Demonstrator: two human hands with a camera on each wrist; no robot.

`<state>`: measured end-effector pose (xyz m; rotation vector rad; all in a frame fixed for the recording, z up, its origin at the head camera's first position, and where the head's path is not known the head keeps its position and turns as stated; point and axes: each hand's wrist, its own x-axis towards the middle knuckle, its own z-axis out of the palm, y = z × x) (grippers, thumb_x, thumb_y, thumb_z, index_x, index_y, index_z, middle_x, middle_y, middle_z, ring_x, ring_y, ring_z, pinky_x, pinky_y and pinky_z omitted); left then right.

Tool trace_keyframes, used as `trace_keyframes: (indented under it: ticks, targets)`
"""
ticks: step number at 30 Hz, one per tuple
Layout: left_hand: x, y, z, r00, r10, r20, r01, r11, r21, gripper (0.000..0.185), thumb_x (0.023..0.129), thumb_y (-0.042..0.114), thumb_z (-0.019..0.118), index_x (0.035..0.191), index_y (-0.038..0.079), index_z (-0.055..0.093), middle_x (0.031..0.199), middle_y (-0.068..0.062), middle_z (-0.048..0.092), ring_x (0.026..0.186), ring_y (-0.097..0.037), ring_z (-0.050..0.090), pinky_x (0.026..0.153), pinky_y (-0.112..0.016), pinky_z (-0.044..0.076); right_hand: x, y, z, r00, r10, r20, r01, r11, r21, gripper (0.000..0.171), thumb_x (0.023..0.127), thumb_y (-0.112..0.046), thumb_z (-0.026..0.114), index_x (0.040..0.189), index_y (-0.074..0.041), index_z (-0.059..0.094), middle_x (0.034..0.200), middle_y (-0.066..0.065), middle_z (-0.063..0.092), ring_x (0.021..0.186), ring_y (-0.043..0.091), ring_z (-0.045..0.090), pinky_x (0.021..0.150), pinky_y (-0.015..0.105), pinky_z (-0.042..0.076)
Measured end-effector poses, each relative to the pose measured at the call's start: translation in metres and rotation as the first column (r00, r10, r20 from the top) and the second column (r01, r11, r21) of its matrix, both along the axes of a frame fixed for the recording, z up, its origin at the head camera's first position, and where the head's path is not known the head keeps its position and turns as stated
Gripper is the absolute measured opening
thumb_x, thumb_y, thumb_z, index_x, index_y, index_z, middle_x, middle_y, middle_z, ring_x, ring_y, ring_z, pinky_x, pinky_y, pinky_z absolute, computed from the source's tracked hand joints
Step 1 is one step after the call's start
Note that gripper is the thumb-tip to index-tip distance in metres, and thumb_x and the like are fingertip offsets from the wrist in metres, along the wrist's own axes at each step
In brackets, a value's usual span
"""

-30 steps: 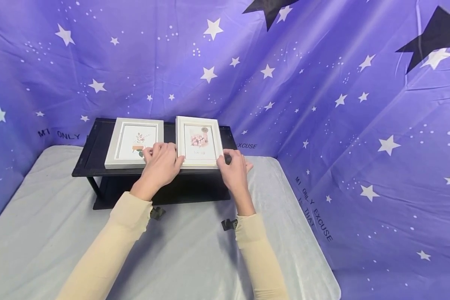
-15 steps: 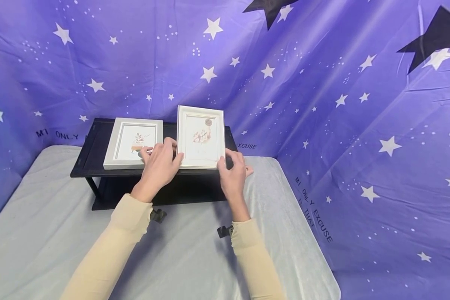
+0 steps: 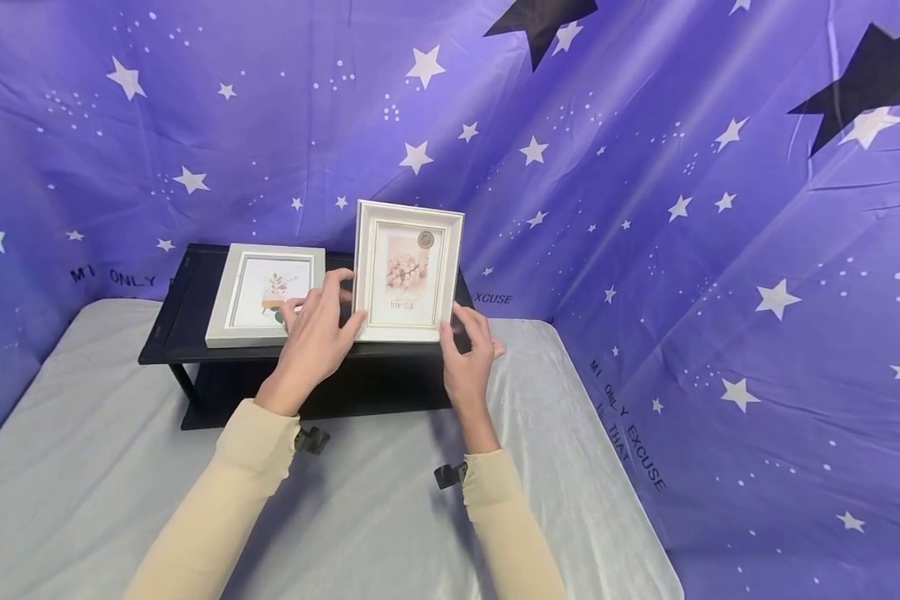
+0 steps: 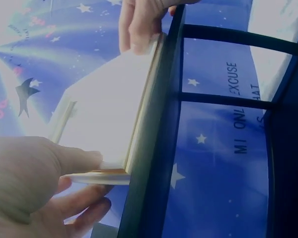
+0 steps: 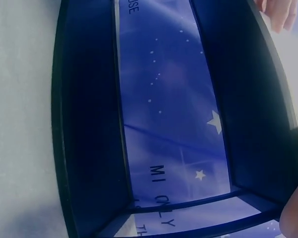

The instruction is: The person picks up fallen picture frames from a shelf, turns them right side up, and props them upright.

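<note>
A white picture frame (image 3: 407, 271) with a pink flower print stands tilted back near the front edge of the black two-tier rack (image 3: 176, 321). My left hand (image 3: 317, 333) grips its lower left side, thumb in front and fingers behind, as the left wrist view shows. At the lower right corner my right hand (image 3: 470, 358) pinches the side with thumb and fingers. A second, silvery-white picture frame (image 3: 227, 304) with a plant print lies flat to the left, partly covered by my left hand. Glare whitens the held frame in the left wrist view.
The rack stands on a bed-like surface covered in pale grey cloth (image 3: 375, 508). Purple star-patterned curtains (image 3: 607, 208) hang behind and to the right. Below the rack's top is a lower black shelf (image 5: 89, 124), with thin bars at the end.
The flower-print frame lay nearly flat a second ago; its top edge has swung up and toward me while both hands keep hold of its lower sides. The plant-print frame stays in place.
</note>
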<state>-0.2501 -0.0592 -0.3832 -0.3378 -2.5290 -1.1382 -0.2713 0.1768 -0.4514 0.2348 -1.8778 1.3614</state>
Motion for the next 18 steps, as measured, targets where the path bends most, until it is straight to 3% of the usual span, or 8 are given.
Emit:
trace_keyframes:
  ticks: [6, 9, 13, 16, 18]
  targets:
    - [0.0, -0.002, -0.001, 0.999, -0.034, -0.023, 0.034, 0.999, 0.013, 0.072, 0.104, 0.015, 0.071, 0.165, 0.011, 0.031, 0.125, -0.014, 0.075, 0.106, -0.034, 0.073, 0.115, -0.061, 0.024, 0.008, -0.007, 0.004, 0.999, -0.008, -0.053, 0.006, 0.999, -0.032, 0.033, 0.093, 0.005, 0.078, 0.126, 0.003, 0.077, 0.123, 0.024, 0.072, 0.095, 0.028, 0.065, 0.105, 0.045, 0.014]
    - [0.001, -0.004, -0.001, 0.998, -0.06, -0.009, 0.06, 0.998, 0.0, 0.072, 0.105, 0.016, 0.07, 0.166, 0.008, 0.033, 0.126, -0.014, 0.076, 0.111, -0.032, 0.076, 0.115, -0.06, 0.026, 0.016, -0.014, 0.012, 0.996, -0.036, -0.083, 0.032, 0.999, -0.043, 0.032, 0.091, 0.009, 0.077, 0.124, 0.006, 0.076, 0.12, 0.025, 0.073, 0.093, 0.028, 0.065, 0.105, 0.046, 0.016]
    - [0.001, -0.008, -0.002, 0.996, -0.091, -0.004, 0.091, 0.995, -0.032, 0.064, 0.105, 0.018, 0.071, 0.16, 0.004, 0.041, 0.126, -0.015, 0.077, 0.112, -0.031, 0.077, 0.117, -0.06, 0.028, 0.017, -0.016, 0.008, 0.993, -0.072, -0.093, 0.069, 0.997, -0.037, 0.033, 0.09, 0.01, 0.078, 0.122, 0.006, 0.077, 0.118, 0.025, 0.073, 0.092, 0.036, 0.067, 0.107, 0.047, 0.016]
    - [0.001, -0.01, -0.002, 0.993, -0.115, -0.018, 0.114, 0.992, -0.045, 0.063, 0.105, 0.018, 0.071, 0.158, 0.002, 0.042, 0.126, -0.016, 0.076, 0.112, -0.031, 0.077, 0.118, -0.059, 0.03, 0.012, -0.011, -0.003, 0.992, -0.079, -0.101, 0.078, 0.997, -0.015, 0.034, 0.092, 0.007, 0.078, 0.125, 0.002, 0.077, 0.123, 0.023, 0.072, 0.105, 0.042, 0.066, 0.109, 0.048, 0.016]
    - [0.001, -0.011, -0.003, 0.991, -0.128, -0.028, 0.126, 0.991, -0.049, 0.062, 0.105, 0.018, 0.072, 0.157, 0.002, 0.042, 0.127, -0.016, 0.076, 0.111, -0.031, 0.077, 0.118, -0.059, 0.031, 0.012, -0.008, -0.006, 0.989, -0.083, -0.122, 0.084, 0.996, 0.002, 0.036, 0.094, 0.003, 0.077, 0.129, -0.003, 0.077, 0.13, 0.02, 0.069, 0.118, 0.038, 0.064, 0.113, 0.049, 0.017]
